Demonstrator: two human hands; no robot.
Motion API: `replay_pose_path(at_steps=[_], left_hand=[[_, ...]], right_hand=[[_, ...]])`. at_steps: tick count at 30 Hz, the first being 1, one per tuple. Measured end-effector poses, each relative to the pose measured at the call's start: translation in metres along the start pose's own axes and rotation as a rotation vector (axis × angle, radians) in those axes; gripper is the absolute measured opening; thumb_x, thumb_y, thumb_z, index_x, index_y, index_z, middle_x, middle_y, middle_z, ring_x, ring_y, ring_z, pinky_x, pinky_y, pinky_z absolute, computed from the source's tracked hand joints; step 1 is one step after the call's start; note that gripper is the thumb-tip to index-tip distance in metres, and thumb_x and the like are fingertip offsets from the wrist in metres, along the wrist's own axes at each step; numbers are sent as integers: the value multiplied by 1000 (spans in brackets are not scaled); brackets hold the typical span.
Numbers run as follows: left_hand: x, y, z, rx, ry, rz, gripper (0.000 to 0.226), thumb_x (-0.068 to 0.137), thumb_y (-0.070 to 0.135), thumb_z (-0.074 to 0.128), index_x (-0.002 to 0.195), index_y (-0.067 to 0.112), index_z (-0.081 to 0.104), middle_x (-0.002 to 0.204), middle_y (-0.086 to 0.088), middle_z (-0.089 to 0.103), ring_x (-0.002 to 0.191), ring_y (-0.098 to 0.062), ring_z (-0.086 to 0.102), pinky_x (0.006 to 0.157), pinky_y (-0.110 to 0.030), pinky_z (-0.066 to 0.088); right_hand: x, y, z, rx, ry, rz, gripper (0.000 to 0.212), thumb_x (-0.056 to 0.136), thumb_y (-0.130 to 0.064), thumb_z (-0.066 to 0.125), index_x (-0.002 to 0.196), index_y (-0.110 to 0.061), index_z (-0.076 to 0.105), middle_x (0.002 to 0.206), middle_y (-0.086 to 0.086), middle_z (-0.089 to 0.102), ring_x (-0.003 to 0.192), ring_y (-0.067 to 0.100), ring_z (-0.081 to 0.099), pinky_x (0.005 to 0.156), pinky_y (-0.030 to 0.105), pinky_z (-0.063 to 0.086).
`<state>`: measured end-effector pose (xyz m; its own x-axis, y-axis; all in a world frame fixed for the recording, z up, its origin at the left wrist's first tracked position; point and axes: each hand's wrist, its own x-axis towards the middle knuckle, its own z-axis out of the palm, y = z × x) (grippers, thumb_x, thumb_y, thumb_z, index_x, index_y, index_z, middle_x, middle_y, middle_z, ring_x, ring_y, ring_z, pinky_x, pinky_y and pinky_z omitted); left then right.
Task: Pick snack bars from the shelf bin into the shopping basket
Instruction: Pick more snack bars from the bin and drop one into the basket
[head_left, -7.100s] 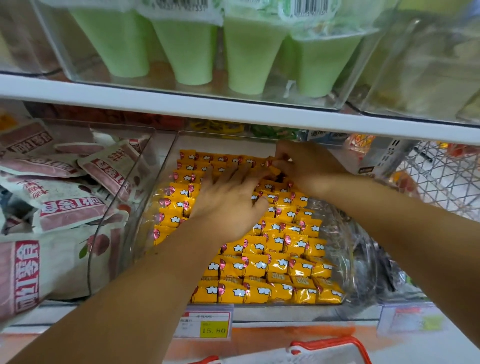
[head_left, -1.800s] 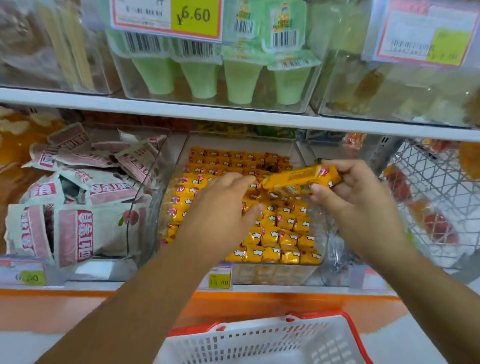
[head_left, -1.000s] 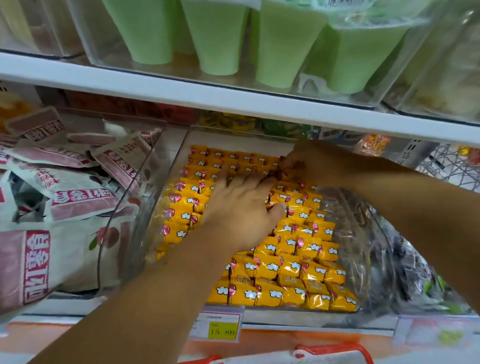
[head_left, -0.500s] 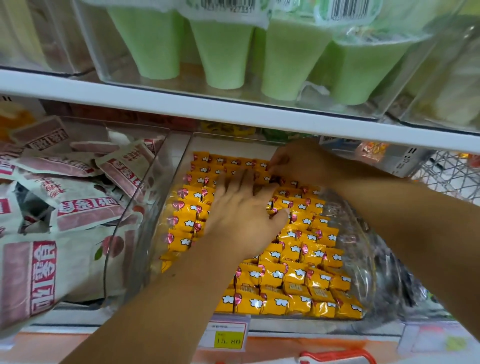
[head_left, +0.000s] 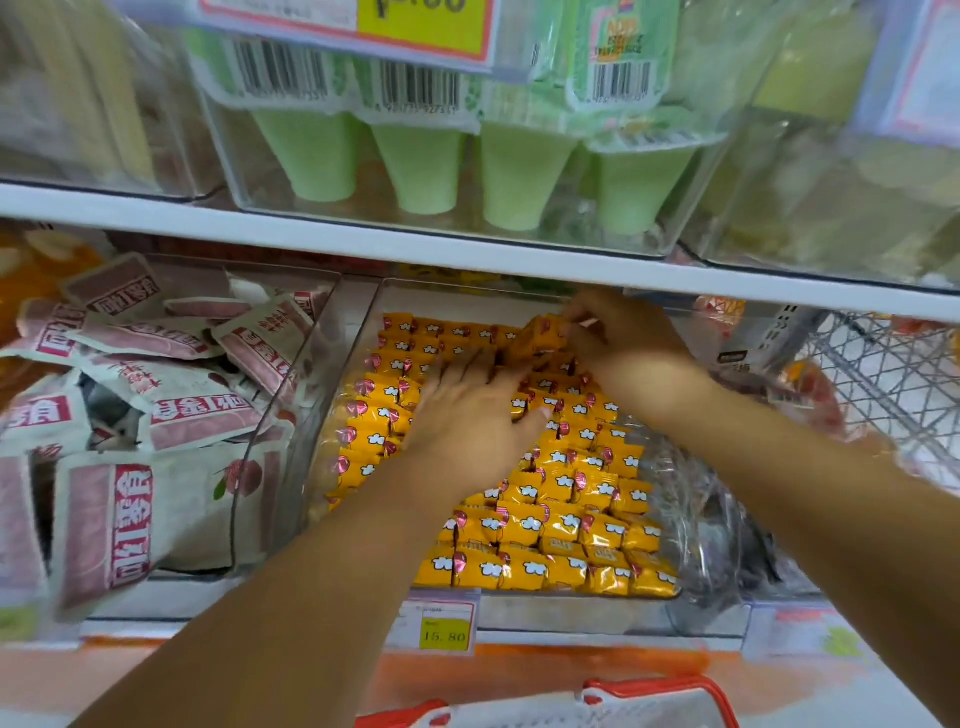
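i see the shelf bin (head_left: 322, 395) capped from above: the white shelf board (head_left: 467, 254) runs just over its back edge, so room at the back is low, while the bin's front lies open toward me. its clear left wall stands between the snack bars (head_left: 561, 519) and a neighbouring bin of pink-and-white packets (head_left: 156, 415). right of the bin sit crumpled clear plastic (head_left: 696, 493) and a wire basket (head_left: 893, 374).

my left hand (head_left: 467, 415) lies flat mid-bin, fingers straight and slightly spread, pressing on the packed bars. my right hand (head_left: 618, 338), at the bin's back right under the board, pinches the lifted bar (head_left: 537, 335), tilted up out of the rows.

counted: two hands, one lifted bar, four green cones (head_left: 415, 166) above the bin. the packed bars are too many to count. one shopping basket (head_left: 660, 691), its red rim showing below the bin.
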<state>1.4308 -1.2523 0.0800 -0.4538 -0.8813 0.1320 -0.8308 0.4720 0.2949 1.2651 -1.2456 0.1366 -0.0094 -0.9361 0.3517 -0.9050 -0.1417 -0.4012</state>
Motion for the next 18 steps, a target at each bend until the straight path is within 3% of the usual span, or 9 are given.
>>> replay_pose_path(at_steps=[4,6,10,12,14,16,18], left_hand=[[-36,15,-22,-425,36,-97,56,99,49,48,148,27,31,146,1,47,134,-22,42,108,-39,39],[-69,24,-28,-534,53,-79,56,100,44,46,150,30,26,144,5,48,130,-18,48,101,-33,43],[-128,38,-39,-741,130,-105,52,101,42,44,151,39,27,130,10,59,115,-8,60,97,-34,50],[-151,46,-46,-912,128,-145,39,101,35,48,139,39,44,113,10,67,97,-1,67,79,-31,58],[-171,55,-55,-1074,112,-201,24,98,25,55,118,39,56,102,9,69,84,-4,71,64,-29,59],[-187,62,-63,-1229,122,-265,22,94,16,63,106,35,60,98,7,71,81,-12,73,61,-30,60],[-200,63,-67,-1322,112,-315,26,89,11,68,107,29,64,98,2,73,82,-16,74,61,-28,59]], right_hand=[[-63,-19,-23,195,167,110,9,97,-19,58,91,-25,59,81,-11,66,77,12,68,68,28,53],[-94,-31,-32,385,192,167,19,97,-18,58,82,-29,54,80,-12,68,75,5,69,66,21,54],[-150,-53,-52,735,148,203,15,97,-4,55,85,-14,55,79,-6,70,77,3,70,67,15,53],[-176,-61,-61,848,124,215,16,97,-2,53,85,-12,53,73,-11,68,74,4,69,71,21,57],[-200,-67,-71,931,96,257,13,97,-1,51,87,-9,51,69,-12,66,72,7,70,73,24,58],[-219,-71,-77,999,46,321,7,97,-1,51,91,-5,51,74,-4,70,78,20,74,73,32,60],[-236,-72,-78,1077,16,375,8,91,-7,60,93,-6,52,77,7,71,80,34,73,72,44,58]])
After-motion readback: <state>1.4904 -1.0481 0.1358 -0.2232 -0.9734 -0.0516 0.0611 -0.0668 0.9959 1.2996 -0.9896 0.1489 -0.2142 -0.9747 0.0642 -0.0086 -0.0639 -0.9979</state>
